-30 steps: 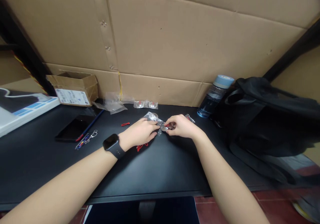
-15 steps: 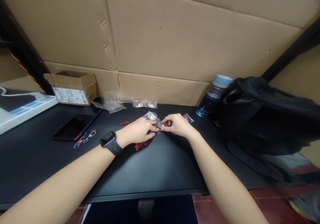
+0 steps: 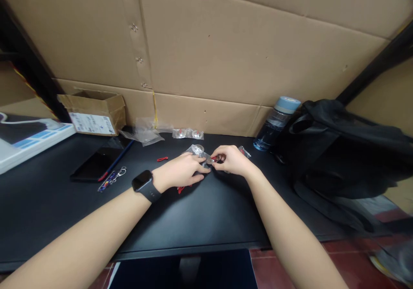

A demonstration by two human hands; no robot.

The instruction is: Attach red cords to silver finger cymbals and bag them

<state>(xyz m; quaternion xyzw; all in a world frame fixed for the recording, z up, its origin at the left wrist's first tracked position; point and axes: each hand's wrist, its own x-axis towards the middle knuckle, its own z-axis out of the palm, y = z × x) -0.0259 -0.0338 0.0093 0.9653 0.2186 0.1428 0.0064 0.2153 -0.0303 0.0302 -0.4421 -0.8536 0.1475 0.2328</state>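
My left hand (image 3: 180,171), with a dark watch (image 3: 142,180) on the wrist, reaches in with fingers stretched and apart. Its fingertips press on a clear plastic packet (image 3: 201,155) lying on the table. My right hand (image 3: 235,161) is closed in a pinch on a small shiny round piece (image 3: 211,160) with red on it, right at the left fingertips. A second packet (image 3: 244,152) lies partly behind the right hand. Red cord (image 3: 180,189) shows under the left hand, and a red loop (image 3: 162,158) lies behind that wrist.
Two joined packets (image 3: 187,133) lie near the cardboard wall. To the left are a phone-like black slab (image 3: 97,162), a keychain (image 3: 112,179), empty plastic bags (image 3: 145,135) and a cardboard box (image 3: 93,112). A bottle (image 3: 274,123) and black bag (image 3: 348,151) stand right.
Both hands stay together at the packet. My right hand has drawn the shiny round piece slightly rightward from the left fingertips. The view has shifted a little.
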